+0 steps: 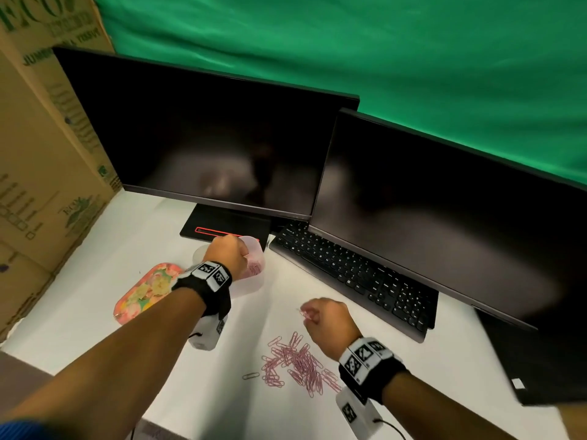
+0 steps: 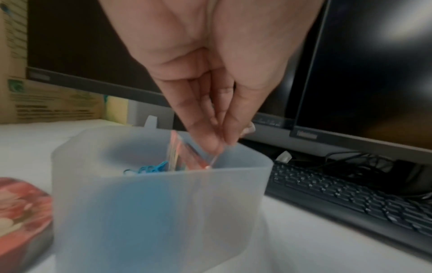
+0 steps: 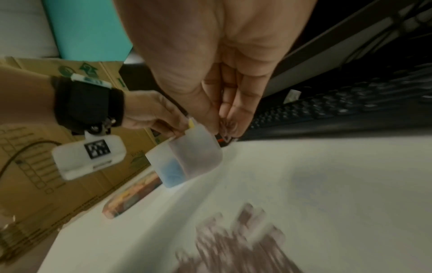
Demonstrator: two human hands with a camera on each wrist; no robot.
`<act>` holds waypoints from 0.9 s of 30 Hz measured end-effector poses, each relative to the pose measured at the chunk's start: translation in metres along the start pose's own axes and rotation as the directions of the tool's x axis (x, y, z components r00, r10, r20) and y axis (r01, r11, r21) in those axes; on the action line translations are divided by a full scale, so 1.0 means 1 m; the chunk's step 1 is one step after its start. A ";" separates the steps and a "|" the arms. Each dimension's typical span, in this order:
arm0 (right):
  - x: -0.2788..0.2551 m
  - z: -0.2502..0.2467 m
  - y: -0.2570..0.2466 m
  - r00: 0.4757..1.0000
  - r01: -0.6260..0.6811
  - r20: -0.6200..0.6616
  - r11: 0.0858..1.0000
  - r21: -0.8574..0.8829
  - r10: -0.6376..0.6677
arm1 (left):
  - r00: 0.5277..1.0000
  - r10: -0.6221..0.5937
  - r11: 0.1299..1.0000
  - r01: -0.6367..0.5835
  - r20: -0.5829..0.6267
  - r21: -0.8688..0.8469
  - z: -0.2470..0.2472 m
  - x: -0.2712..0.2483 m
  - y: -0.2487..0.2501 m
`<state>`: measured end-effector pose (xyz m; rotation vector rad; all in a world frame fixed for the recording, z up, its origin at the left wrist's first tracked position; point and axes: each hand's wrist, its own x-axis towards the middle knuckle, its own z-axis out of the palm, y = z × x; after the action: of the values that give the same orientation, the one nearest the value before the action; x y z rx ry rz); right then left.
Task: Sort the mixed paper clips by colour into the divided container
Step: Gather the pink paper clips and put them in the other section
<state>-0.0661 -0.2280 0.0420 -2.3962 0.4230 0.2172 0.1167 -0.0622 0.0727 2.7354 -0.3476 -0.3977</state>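
A translucent divided container (image 1: 254, 282) stands on the white table in front of the monitor stand. Blue clips (image 2: 149, 169) lie in one compartment and pink clips (image 1: 255, 267) in another. My left hand (image 2: 222, 142) hovers over the pink side with fingertips pinched together, and a thin blurred pink clip hangs under them. My right hand (image 1: 309, 314), lifted above the table right of the container, pinches a few pink clips (image 3: 228, 124). A loose pile of pink clips (image 1: 295, 365) lies below it, with one grey clip (image 1: 251, 375) at its left edge.
A floral tin (image 1: 149, 290) lies left of the container. A black keyboard (image 1: 355, 274) and two dark monitors (image 1: 203, 138) close off the back and right. A cardboard box (image 1: 41, 173) walls the left side.
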 end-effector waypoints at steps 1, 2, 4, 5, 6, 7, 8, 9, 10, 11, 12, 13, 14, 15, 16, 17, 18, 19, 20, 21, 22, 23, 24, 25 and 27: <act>0.009 -0.003 -0.011 1.000 0.012 -0.012 1.000 0.004 -0.012 | 1.000 -0.012 1.000 0.012 0.027 -0.008 0.001 0.002 -0.001; 0.018 -0.006 -0.023 0.999 0.022 -0.023 1.000 0.005 -0.022 | 0.999 -0.025 0.999 0.026 0.041 -0.030 0.002 0.003 -0.003; 0.039 -0.011 -0.047 0.998 0.048 -0.041 0.999 0.023 -0.047 | 0.999 -0.033 0.994 0.035 0.024 -0.100 0.003 0.001 -0.007; 0.050 -0.013 -0.058 0.997 0.064 -0.048 0.998 0.027 -0.063 | 1.000 -0.030 0.990 0.030 -0.002 -0.136 0.002 -0.004 -0.009; 0.061 -0.014 -0.069 0.995 0.085 -0.046 0.996 0.022 -0.084 | 0.999 -0.025 0.983 0.020 -0.029 -0.181 0.003 -0.010 -0.012; 0.072 -0.014 -0.079 0.993 0.111 -0.042 0.994 0.012 -0.111 | 0.999 -0.008 0.974 -0.004 -0.051 -0.228 0.005 -0.017 -0.017; 0.082 -0.012 -0.089 0.990 0.135 -0.033 0.991 0.003 -0.134 | 0.998 0.015 0.966 -0.031 -0.062 -0.258 0.009 -0.025 -0.023; 0.093 -0.011 -0.099 0.988 0.150 -0.029 0.989 -0.008 -0.150 | 0.998 0.050 0.962 -0.059 -0.043 -0.266 0.014 -0.034 -0.029; 0.103 -0.009 -0.107 0.987 0.160 -0.025 0.987 -0.026 -0.160 | 0.996 0.087 0.964 -0.083 0.005 -0.254 0.019 -0.045 -0.034; 0.114 -0.005 -0.115 0.986 0.167 -0.019 0.985 -0.046 -0.168 | 0.990 0.116 0.967 -0.096 0.074 -0.235 0.025 -0.056 -0.040; 0.122 -0.002 -0.121 0.985 0.169 -0.010 0.983 -0.071 -0.171 | 0.979 0.143 0.970 -0.109 0.143 -0.219 0.034 -0.066 -0.045; 0.130 0.002 -0.127 0.985 0.173 0.007 0.980 -0.099 -0.173 | 0.967 0.161 0.971 -0.120 0.195 -0.204 0.041 -0.075 -0.049; 0.135 0.005 -0.130 0.986 0.168 0.024 0.977 -0.129 -0.166 | 0.955 0.180 0.974 -0.138 0.236 -0.181 0.049 -0.085 -0.052; 0.140 0.007 -0.132 0.987 0.161 0.038 0.976 -0.148 -0.157 | 0.942 0.190 0.977 -0.155 0.276 -0.146 0.057 -0.092 -0.054; 0.142 0.008 -0.133 0.988 0.155 0.051 0.976 -0.156 -0.149 | 0.928 0.202 0.978 -0.171 0.313 -0.122 0.066 -0.099 -0.055; 0.144 0.007 -0.133 0.987 0.154 0.058 0.976 -0.154 -0.147 | 0.911 0.222 0.974 -0.196 0.348 -0.109 0.073 -0.105 -0.053; 0.143 0.007 -0.132 0.986 0.159 0.063 0.976 -0.146 -0.151 | 0.894 0.250 0.968 -0.233 0.373 -0.091 0.078 -0.112 -0.050; 0.140 0.005 -0.127 0.984 0.173 0.059 0.975 -0.137 -0.166 | 0.871 0.284 0.957 -0.285 0.401 -0.059 0.086 -0.115 -0.047; 0.135 0.002 -0.121 0.982 0.184 0.058 0.974 -0.130 -0.177 | 0.848 0.316 0.939 -0.342 0.425 -0.016 0.094 -0.118 -0.043; 0.128 0.000 -0.110 0.981 0.193 0.063 0.972 -0.131 -0.186 | 0.827 0.351 0.919 -0.394 0.439 0.007 0.104 -0.120 -0.040; 0.118 -0.002 -0.097 0.980 0.196 0.075 0.970 -0.147 -0.187 | 0.813 0.381 0.901 -0.433 0.441 0.020 0.113 -0.120 -0.038; 0.107 -0.004 -0.080 0.980 0.192 0.091 0.966 -0.173 -0.178 | 0.803 0.389 0.891 -0.452 0.453 0.036 0.121 -0.119 -0.035; 0.095 -0.005 -0.062 0.982 0.171 0.113 0.963 -0.210 -0.150 | 0.791 0.391 0.885 -0.463 0.470 0.043 0.127 -0.118 -0.033; 0.082 -0.005 -0.042 0.984 0.144 0.135 0.956 -0.254 -0.112 | 0.776 0.391 0.878 -0.476 0.494 0.054 0.130 -0.118 -0.032; 0.053 -0.004 -0.002 0.981 0.088 0.191 0.935 -0.343 -0.022 | 0.735 0.428 0.826 -0.554 0.526 0.102 0.134 -0.119 -0.025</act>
<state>-0.0158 -0.2419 0.0318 -2.7004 0.2442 0.5245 -0.0315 -0.0469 -0.0296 2.5827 -1.3181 -0.9362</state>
